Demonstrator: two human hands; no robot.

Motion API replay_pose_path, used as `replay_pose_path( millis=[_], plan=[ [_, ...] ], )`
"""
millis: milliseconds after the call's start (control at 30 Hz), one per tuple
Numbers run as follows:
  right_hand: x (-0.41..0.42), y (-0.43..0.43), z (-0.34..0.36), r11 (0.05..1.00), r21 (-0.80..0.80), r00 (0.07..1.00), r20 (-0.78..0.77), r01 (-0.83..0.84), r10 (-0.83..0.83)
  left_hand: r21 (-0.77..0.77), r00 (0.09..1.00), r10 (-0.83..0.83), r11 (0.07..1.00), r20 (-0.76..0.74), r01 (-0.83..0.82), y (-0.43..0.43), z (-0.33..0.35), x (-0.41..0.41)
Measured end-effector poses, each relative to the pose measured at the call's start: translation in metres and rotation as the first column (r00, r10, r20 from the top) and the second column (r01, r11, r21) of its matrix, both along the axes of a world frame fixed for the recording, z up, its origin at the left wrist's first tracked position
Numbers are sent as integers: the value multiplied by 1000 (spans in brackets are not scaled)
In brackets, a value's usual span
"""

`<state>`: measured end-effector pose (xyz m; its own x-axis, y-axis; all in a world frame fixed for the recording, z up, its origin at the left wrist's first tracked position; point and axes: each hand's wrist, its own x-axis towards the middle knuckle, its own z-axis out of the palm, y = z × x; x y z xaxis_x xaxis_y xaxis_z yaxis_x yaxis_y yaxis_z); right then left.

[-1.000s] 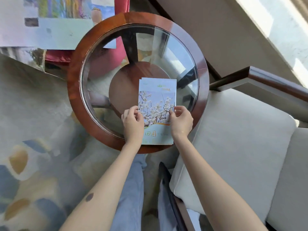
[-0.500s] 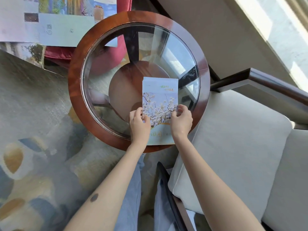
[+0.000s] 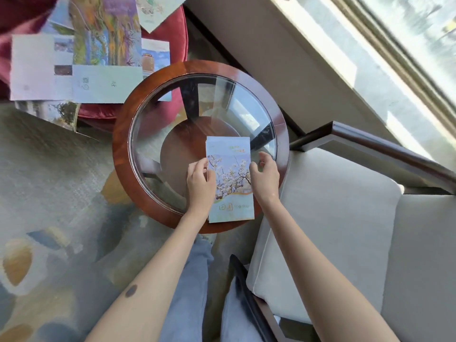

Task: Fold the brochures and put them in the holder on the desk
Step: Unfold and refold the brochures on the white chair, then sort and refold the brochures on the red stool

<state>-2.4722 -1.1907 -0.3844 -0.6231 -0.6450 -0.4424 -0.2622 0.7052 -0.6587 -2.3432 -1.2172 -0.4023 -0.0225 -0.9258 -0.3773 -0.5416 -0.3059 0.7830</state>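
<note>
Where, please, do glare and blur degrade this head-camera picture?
Head view: sunlight blows out the window at top right; the glass tabletop reflects bright patches; the loose brochures at top left are smeared with blur; the folded brochure in the centre is fairly sharp.

You have a brochure (image 3: pixel 229 176) with white blossom on pale blue, a reddish-brown table rim (image 3: pixel 121 156), a cream cushion (image 3: pixel 333 230), and a grey carpet (image 3: pixel 49 193) with blue-ochre blotches.

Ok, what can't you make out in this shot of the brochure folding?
Head view only.
The holder: not in frame.
Text on the folded brochure: too small and blurred to read.
Whether the left hand and right hand grip its side edges: fingertips hidden by the hands' own backs.
The loose brochures top left: motion-blurred, cut by the frame's top edge.
</note>
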Motion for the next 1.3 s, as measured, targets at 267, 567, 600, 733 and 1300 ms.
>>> replay_pose_path(
  millis=[267,567,600,733,1300],
  plan=[
    [24,-11,88,980,-134,989,-24,-146,144,-119,999,9,993,-52,-15,-21,72,31],
    [53,21,168,878,-251,909,-208,-407,362,-307,997,83,948,-7,-81,6,157,87],
    [57,23,174,869,-254,899,-227,-425,374,-331,996,85,940,-1,-81,11,166,93],
    [84,26,199,822,-261,854,-280,-507,438,-424,994,109,901,18,-91,29,197,122],
    [280,-92,255,659,-262,705,-361,-705,611,-549,949,264,826,173,-130,-43,261,331]
  ],
)
